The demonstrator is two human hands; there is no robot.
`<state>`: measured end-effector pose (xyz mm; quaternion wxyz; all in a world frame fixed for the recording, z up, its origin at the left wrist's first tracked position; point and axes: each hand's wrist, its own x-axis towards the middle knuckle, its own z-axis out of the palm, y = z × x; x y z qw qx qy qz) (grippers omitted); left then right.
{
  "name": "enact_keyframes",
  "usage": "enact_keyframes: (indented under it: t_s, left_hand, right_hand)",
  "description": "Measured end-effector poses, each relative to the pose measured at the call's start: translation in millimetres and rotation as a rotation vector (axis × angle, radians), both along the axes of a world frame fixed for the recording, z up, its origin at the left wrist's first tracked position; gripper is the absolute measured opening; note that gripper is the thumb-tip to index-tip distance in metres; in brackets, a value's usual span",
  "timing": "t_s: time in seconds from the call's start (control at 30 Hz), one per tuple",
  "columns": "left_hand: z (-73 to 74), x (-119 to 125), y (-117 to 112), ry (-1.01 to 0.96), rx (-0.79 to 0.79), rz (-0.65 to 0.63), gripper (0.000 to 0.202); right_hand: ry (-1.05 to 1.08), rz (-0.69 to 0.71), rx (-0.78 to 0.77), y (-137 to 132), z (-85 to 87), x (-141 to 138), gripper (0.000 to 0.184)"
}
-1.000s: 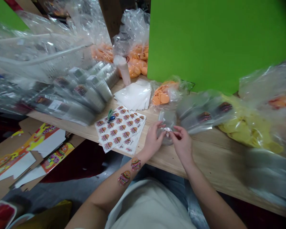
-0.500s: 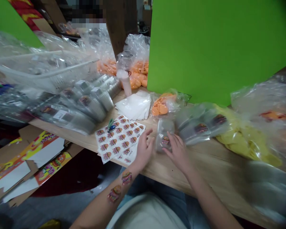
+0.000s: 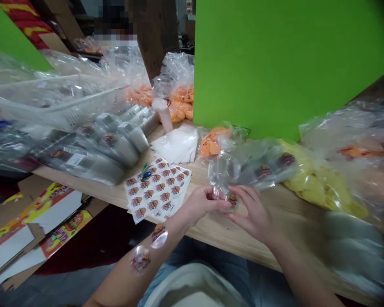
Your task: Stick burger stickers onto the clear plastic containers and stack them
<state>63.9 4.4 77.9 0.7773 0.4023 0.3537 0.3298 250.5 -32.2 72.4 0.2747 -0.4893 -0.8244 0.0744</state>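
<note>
While a clear plastic shell (image 3: 224,175) is held over the wooden bench (image 3: 294,230), it is grasped at its lower end by the curled fingers of the left hand (image 3: 201,205) and right hand (image 3: 252,212) (a burger sticker (image 3: 232,199) is attached). Burger sticker sheets (image 3: 156,189) lie beside them; a green partition (image 3: 259,64) stands behind. Printing on floor cartons (image 3: 41,221) is illegible.

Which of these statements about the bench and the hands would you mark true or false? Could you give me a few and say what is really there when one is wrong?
1. The left hand and right hand both touch a clear plastic container. True.
2. The sticker sheet lies on the floor. False: it lies on the wooden bench.
3. Stickers sit on the left forearm. True.
4. The discs to the right of the hands are blue. False: those discs are yellow, in a clear bag.
</note>
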Motion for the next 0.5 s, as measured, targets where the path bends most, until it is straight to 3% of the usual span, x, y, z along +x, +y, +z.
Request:
enact_keyframes:
  t_s: [0.1,0.23,0.37,0.5]
  left_hand:
    - [6.1,-3.2,-2.7,0.02,0.029,-0.063,0.028]
    - [16.4,-16.7,-5.9,-0.048,-0.077,-0.192,0.026]
    - [14.9,-16.5,-7.3,-0.045,-0.115,-0.129,0.028]
    - [9.5,-9.9,-5.3,0.087,0.019,-0.02,0.032]
  right_hand:
    - [-0.038,0.02,0.007,-7.2,5.8,3.5,0.058]
    - [-0.055,0.057,-0.014,-12.8,21.5,3.9,0.057]
    - [-0.113,0.076,0.02,-10.9,26.9,-1.4,0.065]
    - [-0.104,0.098,0.063,-11.8,20.4,-9.7,0.059]
